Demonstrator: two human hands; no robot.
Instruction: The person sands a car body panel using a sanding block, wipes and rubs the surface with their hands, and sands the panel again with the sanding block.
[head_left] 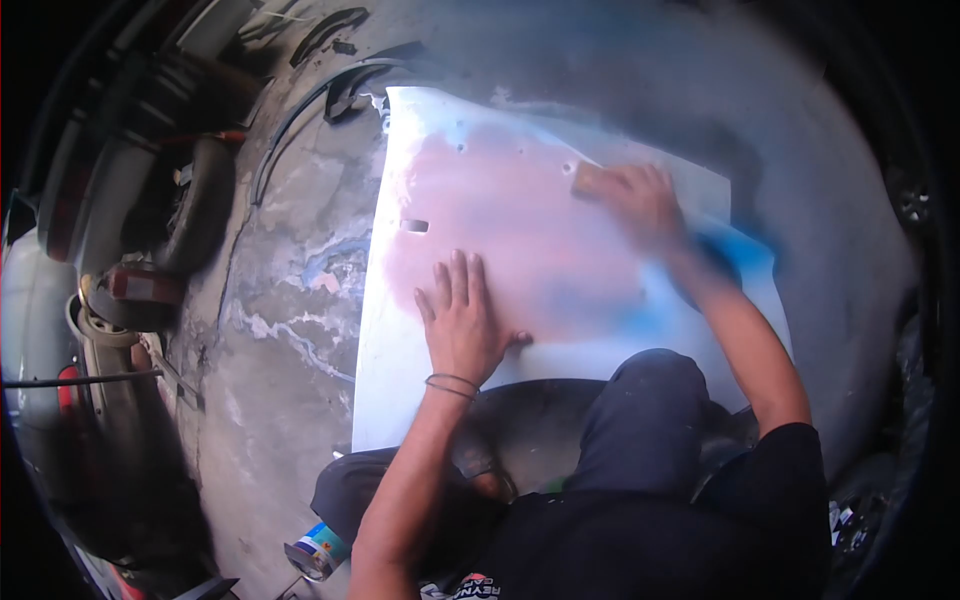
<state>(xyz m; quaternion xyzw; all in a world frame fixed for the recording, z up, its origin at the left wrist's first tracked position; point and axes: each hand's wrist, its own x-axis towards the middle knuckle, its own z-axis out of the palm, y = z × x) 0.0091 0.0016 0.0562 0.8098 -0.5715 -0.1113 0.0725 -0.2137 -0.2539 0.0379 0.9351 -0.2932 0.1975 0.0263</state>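
Note:
A white car body panel [385, 380], with a large pinkish area and blue patches, lies in front of my knees. Flat on its lower left part rests my left hand [464, 315], fingers stretched out, holding nothing. My right hand [645, 205], slightly blurred, is closed around a small tan sanding block [588, 181]. That block is against the panel's upper right side, close to a small round hole. A rectangular slot [414, 226] shows in the panel above my left hand. The underside of the block is hidden.
The concrete floor [290, 270] is stained with paint. A can [318, 552] stands by my left knee. Curved dark trim strips [330, 85] lie at the upper left. Tyres [200, 205] and other car parts crowd the left side.

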